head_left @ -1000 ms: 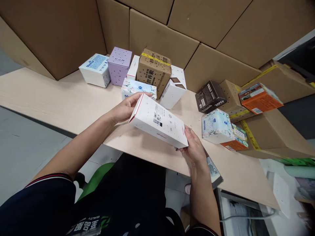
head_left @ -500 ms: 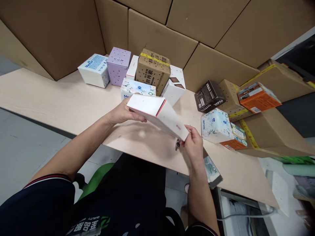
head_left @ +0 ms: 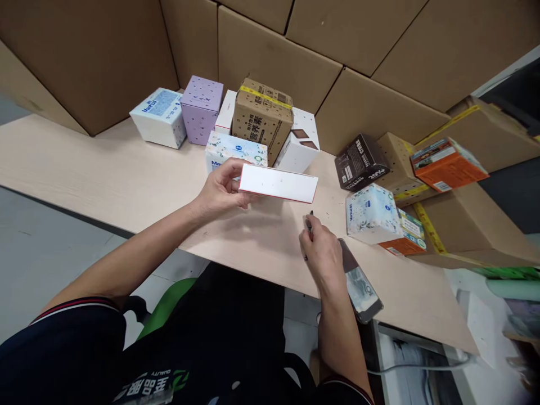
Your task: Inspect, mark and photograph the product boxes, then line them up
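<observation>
My left hand (head_left: 221, 188) grips one end of a long white box with red edges (head_left: 278, 183) and holds it level just above the light wooden table (head_left: 84, 169). My right hand (head_left: 321, 252) is off the box and rests lower on the table, its fingers closed round a thin dark pen (head_left: 310, 220) whose tip sticks out toward the box. A phone (head_left: 360, 287) lies at the table's front edge, right beside that hand.
A cluster of small boxes stands behind: a white-blue one (head_left: 159, 117), a lilac one (head_left: 201, 109), a brown taped carton (head_left: 262, 119), a floral tissue box (head_left: 236, 152). To the right are a black box (head_left: 360, 163), another tissue box (head_left: 373, 215) and an orange box (head_left: 447, 164). Large cartons (head_left: 84, 56) wall the back.
The white box was turned from its broad printed face to a narrow side. My right hand let go of it and dropped to the table, closing on the pen.
</observation>
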Demonstrator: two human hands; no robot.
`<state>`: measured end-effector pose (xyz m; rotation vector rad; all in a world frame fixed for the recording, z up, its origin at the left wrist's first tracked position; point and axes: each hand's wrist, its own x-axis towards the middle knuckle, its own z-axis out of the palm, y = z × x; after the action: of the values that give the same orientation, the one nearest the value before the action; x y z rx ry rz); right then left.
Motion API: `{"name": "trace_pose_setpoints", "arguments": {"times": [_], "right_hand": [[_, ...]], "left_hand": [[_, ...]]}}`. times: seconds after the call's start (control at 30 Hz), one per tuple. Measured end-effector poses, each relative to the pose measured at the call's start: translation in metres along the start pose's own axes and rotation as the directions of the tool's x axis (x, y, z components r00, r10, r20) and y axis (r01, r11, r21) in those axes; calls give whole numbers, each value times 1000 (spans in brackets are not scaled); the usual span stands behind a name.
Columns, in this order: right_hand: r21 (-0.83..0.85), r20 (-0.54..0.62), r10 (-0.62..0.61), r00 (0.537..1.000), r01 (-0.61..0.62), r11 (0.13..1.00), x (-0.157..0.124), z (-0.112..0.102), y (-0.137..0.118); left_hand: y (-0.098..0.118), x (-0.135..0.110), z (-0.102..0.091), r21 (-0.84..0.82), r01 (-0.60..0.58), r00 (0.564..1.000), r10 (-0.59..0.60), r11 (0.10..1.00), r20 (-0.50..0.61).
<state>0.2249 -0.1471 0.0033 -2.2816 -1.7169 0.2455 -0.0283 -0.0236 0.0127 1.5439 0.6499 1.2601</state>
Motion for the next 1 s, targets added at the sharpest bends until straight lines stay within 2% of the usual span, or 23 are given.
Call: {"name": "trace_pose_setpoints", "arguments": {"times": [0.07,0.13,0.2,0.27,0.33,0.43,0.5,0.57,0.63,0.73,0.83,0.93,1.0], "right_hand": [[134,-23,-21,1000,24,991,-2,1,2],[382,-57,10,998,13,924,-3,2,4],[639,-120,64,991,28,768,-2,1,5],[790,-224,108,969,116,603,-1,0,4],[822,-358,130,925,246,514,1,-4,1],[784,-526,224,821,365,502,1,-12,-5],[783,-584,310,750,419,461,-1,-20,-9],[791,-598,330,730,473,388,-7,-29,-14],[782,-615,275,739,528,331,-16,-37,-22],[739,-655,166,737,578,347,-34,-44,-39],[661,-695,76,715,593,459,-51,-43,-55],[570,-723,-25,690,617,543,-55,-36,-65],[523,-740,-24,672,597,608,-51,-31,-69]], "left_hand": [[-4,-1,1,18,-22,1000,22,1000,-7],[-7,-1,1,36,-45,999,45,998,-8],[-11,-1,1,49,-82,997,81,995,16],[-14,0,2,53,-141,989,138,989,57],[-17,0,3,68,-189,980,183,980,80],[-20,0,4,102,-205,977,198,973,74],[-21,-1,4,115,-208,977,201,971,69],[-21,0,5,117,-222,974,216,968,68],[-21,0,5,121,-232,972,225,965,69],[-21,0,4,125,-243,969,235,962,76],[-21,0,4,127,-255,966,246,959,80],[-20,1,3,140,-242,969,233,960,79],[-20,1,3,146,-233,971,223,962,82]]}}
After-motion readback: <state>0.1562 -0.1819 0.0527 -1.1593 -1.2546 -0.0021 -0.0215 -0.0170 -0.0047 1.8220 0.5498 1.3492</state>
